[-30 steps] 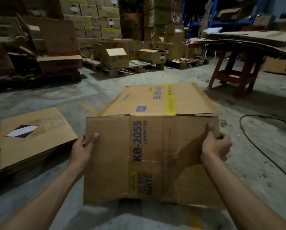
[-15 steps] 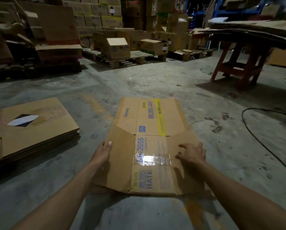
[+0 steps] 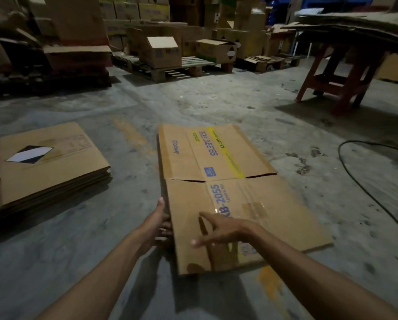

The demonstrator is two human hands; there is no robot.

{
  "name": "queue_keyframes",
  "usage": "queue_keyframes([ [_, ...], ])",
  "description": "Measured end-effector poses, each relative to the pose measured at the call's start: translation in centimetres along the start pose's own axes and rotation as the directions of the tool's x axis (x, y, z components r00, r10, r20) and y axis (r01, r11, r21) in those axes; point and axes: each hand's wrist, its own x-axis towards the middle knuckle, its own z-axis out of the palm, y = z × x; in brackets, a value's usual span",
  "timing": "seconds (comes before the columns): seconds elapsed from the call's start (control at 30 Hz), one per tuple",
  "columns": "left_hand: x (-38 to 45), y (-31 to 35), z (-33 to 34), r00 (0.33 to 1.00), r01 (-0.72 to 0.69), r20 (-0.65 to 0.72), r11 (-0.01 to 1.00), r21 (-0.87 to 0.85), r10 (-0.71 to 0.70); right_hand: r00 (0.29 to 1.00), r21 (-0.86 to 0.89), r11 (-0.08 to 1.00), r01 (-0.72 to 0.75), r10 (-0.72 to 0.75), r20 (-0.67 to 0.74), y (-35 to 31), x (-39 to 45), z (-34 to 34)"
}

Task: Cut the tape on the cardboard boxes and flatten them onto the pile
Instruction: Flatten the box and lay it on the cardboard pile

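While the flattened box lies on the concrete floor, its long axis runs away from me, printed flaps pointing far. My left hand grips its near left edge; my right hand hovers spread, fingers straight, just above its near panel.

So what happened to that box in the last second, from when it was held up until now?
The box went from held upright to lying flat on the floor. The right hand let go of its right edge and now reaches across the cardboard, fingers spread. The left hand shifted to the box's left edge and grips it. The pile of flattened boxes on the left stayed put.
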Motion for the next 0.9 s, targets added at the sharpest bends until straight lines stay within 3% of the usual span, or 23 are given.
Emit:
queue_keyframes([
  [0.07, -1.2, 0.5, 1.5, 0.996, 0.019, 0.089, 1.0, 0.006, -0.02, 0.995, -0.148, 0.984, -0.096, 0.093, -0.024, -1.6, -0.3, 1.1],
  [0.17, -2.1, 0.9, 3.3, 0.986, -0.011, 0.169, 0.997, 0.082, -0.003, 0.929, -0.065, 0.962, -0.265, 0.236, -0.286, -2.6, -0.7, 3.2],
  [0.23, -3.0, 1.1, 4.5, 0.976, -0.042, 0.219, 0.992, 0.122, 0.014, 0.877, -0.006, 0.953, -0.303, 0.277, -0.393, -2.4, -1.4, 4.2],
  [0.33, -4.4, 1.8, 5.4, 0.972, -0.027, 0.234, 0.996, 0.086, 0.006, 0.845, 0.058, 0.98, -0.19, 0.193, -0.498, -1.2, -3.2, 4.3],
  [0.43, -5.3, 4.0, 4.8, 0.989, 0.009, 0.148, 0.991, -0.131, 0.011, 0.807, 0.121, 0.993, -0.002, 0.072, -0.586, -0.4, -6.2, 3.8],
  [0.53, -5.6, 7.1, 3.3, 0.997, 0.01, 0.079, 0.909, -0.416, 0.025, 0.771, 0.064, 0.992, 0.112, -0.046, -0.635, -0.4, -9.3, 3.3],
  [0.6, -6.0, 8.8, 2.8, 0.997, 0.017, 0.071, 0.861, -0.508, 0.023, 0.747, 0.037, 0.983, 0.182, -0.113, -0.655, -0.4, -11.3, 2.9],
  [0.73, -4.9, 10.7, 1.0, 0.996, -0.067, 0.005, 0.767, -0.638, 0.091, 0.712, -0.041, 0.976, 0.214, -0.184, -0.678, -0.2, -15.0, 1.3],
  [0.9, -4.5, 12.2, -1.5, 0.983, -0.175, -0.168, 0.708, -0.684, 0.08, 0.709, -0.131, 0.962, 0.241, -0.266, -0.653, 1.7, -17.2, 0.1],
])
